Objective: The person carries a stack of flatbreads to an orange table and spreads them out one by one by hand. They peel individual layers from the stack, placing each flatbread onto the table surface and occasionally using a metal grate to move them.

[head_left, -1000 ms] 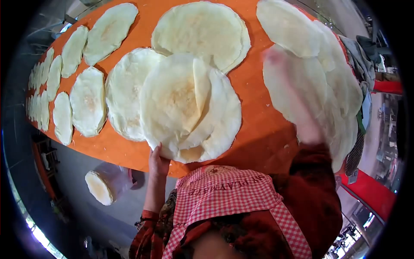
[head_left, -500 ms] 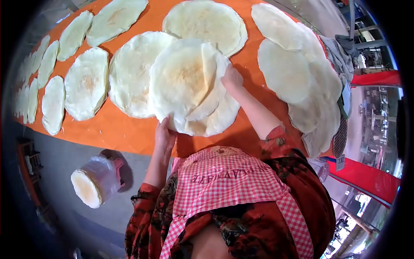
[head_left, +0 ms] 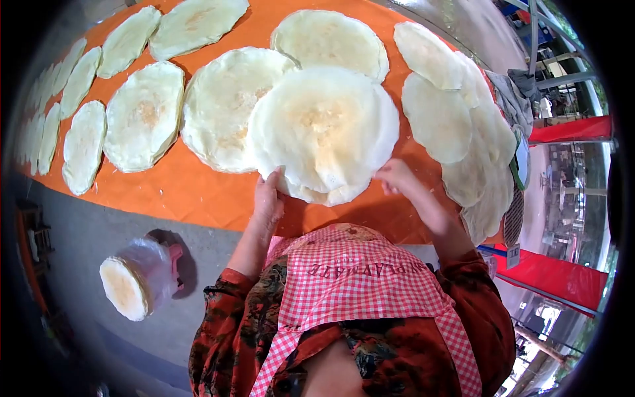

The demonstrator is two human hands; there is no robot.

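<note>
Pinching left hand on round flatbread, right hand curled at rim, crease pointing toward wearer

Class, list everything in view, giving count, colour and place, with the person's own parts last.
Tabletop: one, orange, before the person
Front round sheet: one, cream, browned centre, near edge
Other round sheets: over ten, pale, left and middle
Overlapping sheets: several, pale, right end
Plastic-wrapped stack: one, cream top, lower left
Pink object: one, beside that stack, kind unclear
Floor: one, grey, below
Cloth: grey, far right, count unclear
Red panels: two, right
Background items: uncountable, mixed colours
Apron: one, pink-white checked, on the person
Patterned top: one, red and black, beneath
Left hand: one, bare, gripping front sheet
Right hand: one, bare, at its edge
</note>
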